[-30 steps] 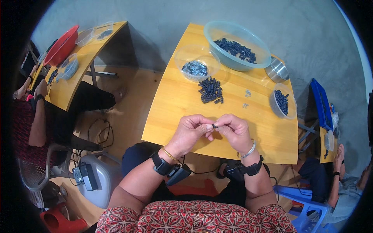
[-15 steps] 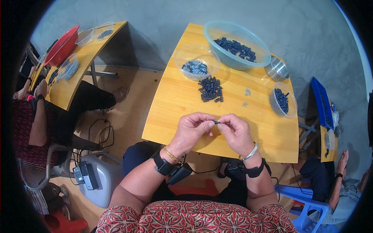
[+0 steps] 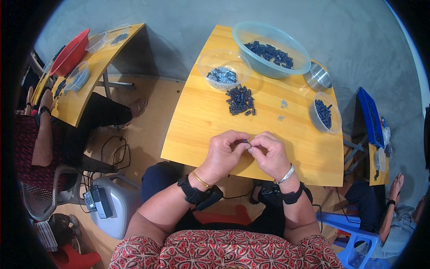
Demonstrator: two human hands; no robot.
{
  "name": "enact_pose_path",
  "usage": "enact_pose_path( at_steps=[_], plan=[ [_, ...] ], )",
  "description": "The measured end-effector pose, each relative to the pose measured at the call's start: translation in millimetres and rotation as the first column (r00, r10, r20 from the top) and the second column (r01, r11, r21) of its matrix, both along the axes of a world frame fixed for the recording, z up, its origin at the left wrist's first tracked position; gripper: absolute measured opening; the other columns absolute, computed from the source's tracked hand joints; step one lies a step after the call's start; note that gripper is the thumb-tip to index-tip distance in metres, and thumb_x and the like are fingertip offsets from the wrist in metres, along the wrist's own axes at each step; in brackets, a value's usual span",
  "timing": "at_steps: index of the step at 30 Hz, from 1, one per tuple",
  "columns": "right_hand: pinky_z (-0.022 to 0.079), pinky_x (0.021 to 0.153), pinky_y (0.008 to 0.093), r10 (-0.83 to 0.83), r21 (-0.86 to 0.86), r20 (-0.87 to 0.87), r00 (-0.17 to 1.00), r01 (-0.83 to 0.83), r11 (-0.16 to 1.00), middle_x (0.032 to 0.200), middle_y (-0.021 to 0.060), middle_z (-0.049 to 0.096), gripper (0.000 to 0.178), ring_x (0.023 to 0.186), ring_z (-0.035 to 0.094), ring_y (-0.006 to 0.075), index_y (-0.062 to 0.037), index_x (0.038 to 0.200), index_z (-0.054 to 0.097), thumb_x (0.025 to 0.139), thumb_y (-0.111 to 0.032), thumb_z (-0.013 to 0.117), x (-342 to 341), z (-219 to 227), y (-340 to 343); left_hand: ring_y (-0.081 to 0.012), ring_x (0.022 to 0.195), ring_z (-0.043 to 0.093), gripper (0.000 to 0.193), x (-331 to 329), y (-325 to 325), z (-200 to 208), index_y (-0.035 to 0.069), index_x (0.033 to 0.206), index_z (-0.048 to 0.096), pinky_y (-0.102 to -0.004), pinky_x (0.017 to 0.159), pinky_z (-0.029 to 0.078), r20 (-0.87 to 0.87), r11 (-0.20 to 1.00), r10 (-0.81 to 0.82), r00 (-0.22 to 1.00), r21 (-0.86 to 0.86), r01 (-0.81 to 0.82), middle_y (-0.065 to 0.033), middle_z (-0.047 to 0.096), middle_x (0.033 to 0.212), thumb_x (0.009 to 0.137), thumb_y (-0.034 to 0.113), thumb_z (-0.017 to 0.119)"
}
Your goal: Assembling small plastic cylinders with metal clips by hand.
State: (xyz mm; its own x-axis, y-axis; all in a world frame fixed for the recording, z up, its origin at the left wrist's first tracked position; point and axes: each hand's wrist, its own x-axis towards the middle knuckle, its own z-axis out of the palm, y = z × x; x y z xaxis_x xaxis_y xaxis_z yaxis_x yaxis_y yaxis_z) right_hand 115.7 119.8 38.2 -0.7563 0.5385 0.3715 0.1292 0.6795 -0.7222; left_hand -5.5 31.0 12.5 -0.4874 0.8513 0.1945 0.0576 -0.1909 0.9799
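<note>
Over the near part of the yellow wooden table [image 3: 192,130], both my hands meet at the fingertips. My left hand [image 3: 223,152] is closed, pinching a small black plastic part [image 3: 245,141], mostly covered by the fingers. Against it, my right hand [image 3: 270,155] is pinched too; what sits between its fingertips is too small to make out. Beyond the hands lies a loose pile of short black plastic parts [image 3: 241,100]. To the right of that pile are two little clusters of tiny silvery pieces [image 3: 284,103].
Behind the pile stands a clear bowl [image 3: 204,67] of shiny small pieces. A light-blue basin [image 3: 301,56] of black parts, a metal bowl [image 3: 318,76] and a clear tub [image 3: 329,127] of black parts line the far right. Other people sit at tables on both sides.
My fingertips have shifted slightly, and the black part now shows less between them. The view has moved a little; the piles and bowls look unchanged.
</note>
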Motion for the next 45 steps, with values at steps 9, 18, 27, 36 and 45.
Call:
enact_pose_path(
  at_steps=[9, 18, 27, 36, 45],
  plan=[
    [0.037, 0.066, 0.0353, -0.051, 0.32, 0.09, 0.995, 0.019, 0.947, 0.069, 0.0069, 0.052, 0.006, 0.07, 0.051, 0.0249, -0.0057, 0.063, 0.054, 0.064, -0.001, 0.058, 3.8, -8.1, -1.8, -0.0275, 0.069, 0.054, 0.011, -5.8, 5.4, 0.8, 0.005, 0.069, 0.061, -0.036, 0.07, 0.039, -0.626, 0.999, 0.038, 0.779, 0.018, -0.034, -0.0088, 0.058, 0.069, 0.061, 0.001, 0.067],
    [0.039, 0.066, 0.0368, 0.007, 0.328, 0.23, 0.973, -0.084, 0.941, 0.07, 0.0089, 0.051, 0.001, 0.071, 0.051, 0.0268, -0.0047, 0.069, 0.057, 0.069, -0.006, 0.056, 12.3, 5.6, -4.5, -0.0253, 0.075, 0.053, 0.01, -4.2, 3.2, 2.5, 0.007, 0.071, 0.062, -0.034, 0.075, 0.035, -0.663, 0.999, 0.035, 0.748, 0.009, -0.039, -0.0074, 0.057, 0.071, 0.063, 0.004, 0.066],
    [0.044, 0.065, 0.0423, -0.23, -0.11, 0.082, 0.97, 0.238, 0.965, 0.078, 0.0176, 0.059, 0.012, 0.073, 0.057, 0.0329, -0.0022, 0.081, 0.058, 0.081, -0.01, 0.049, -18.6, 9.0, 5.3, -0.0244, 0.075, 0.051, 0.009, -6.1, -0.3, 2.2, 0.008, 0.071, 0.062, -0.0341, 0.073, 0.035, -0.711, 1.0, 0.026, 0.703, 0.016, -0.022, -0.0053, 0.055, 0.07, 0.063, 0.005, 0.065],
    [0.041, 0.067, 0.0433, -0.285, 0.251, 0.06, 0.957, 0.262, 0.932, 0.076, 0.016, 0.061, 0.017, 0.075, 0.054, 0.0348, -0.0053, 0.089, 0.058, 0.081, -0.011, 0.044, -43.2, -18.5, 11.3, -0.0267, 0.07, 0.05, 0.004, -4.4, 3.5, -3.3, 0.004, 0.062, 0.058, -0.035, 0.07, 0.035, -0.67, 0.999, 0.045, 0.741, 0.05, -0.015, -0.0079, 0.055, 0.067, 0.061, 0.002, 0.061],
    [0.038, 0.07, 0.0415, -0.304, 0.324, 0.12, 0.945, 0.252, 0.912, 0.076, 0.0139, 0.062, 0.018, 0.076, 0.053, 0.0317, -0.0061, 0.087, 0.059, 0.081, -0.011, 0.043, -42.1, -19.0, 5.9, -0.0286, 0.07, 0.053, 0.003, 1.9, -2.3, -4.6, 0.003, 0.061, 0.058, -0.0368, 0.072, 0.037, -0.686, 0.994, 0.097, 0.721, 0.031, -0.104, -0.0099, 0.057, 0.066, 0.061, 0.0, 0.059]
  ],
)
